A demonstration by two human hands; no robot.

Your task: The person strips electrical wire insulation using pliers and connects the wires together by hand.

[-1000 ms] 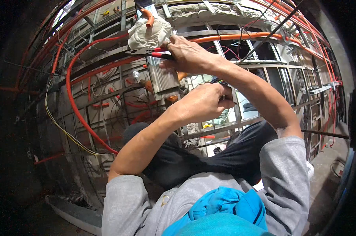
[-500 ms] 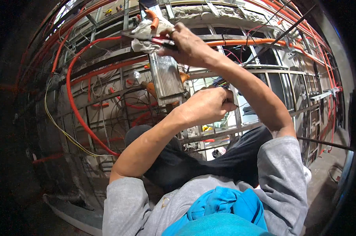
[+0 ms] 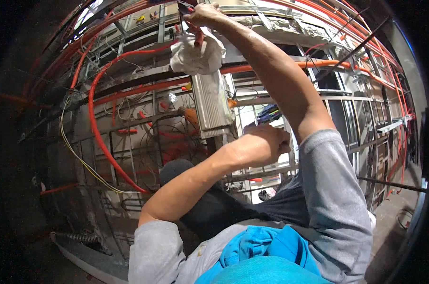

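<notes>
Far out at the top, my right hand (image 3: pixel 206 15) is closed around pliers (image 3: pixel 185 7) with red and dark handles, partly cut off by the picture's edge. Below it, a crumpled white cloth (image 3: pixel 198 57) sits at the upper end of a ribbed, pale metal strip (image 3: pixel 210 106). A short orange-red tube piece (image 3: pixel 198 39) stands over the cloth. Nearer my body, to the right of the strip, my left hand (image 3: pixel 261 144) has its fingers curled; whatever they hold is hidden. Dark blue and purple bundled items (image 3: pixel 270 113) show just beyond it.
A metal ceiling-type grid (image 3: pixel 366 137) spreads under and around me, with gaps between bars. A red conduit (image 3: pixel 92 102) loops at the left, beside pale yellow wires (image 3: pixel 79 158). An orange conduit (image 3: pixel 318 63) crosses at the right. A thin dark rod (image 3: pixel 392 184) lies at the right.
My right hand has moved up and away with the pliers, off the cloth's right side. My left hand appears slightly lower, still curled. The view has shifted a little.
</notes>
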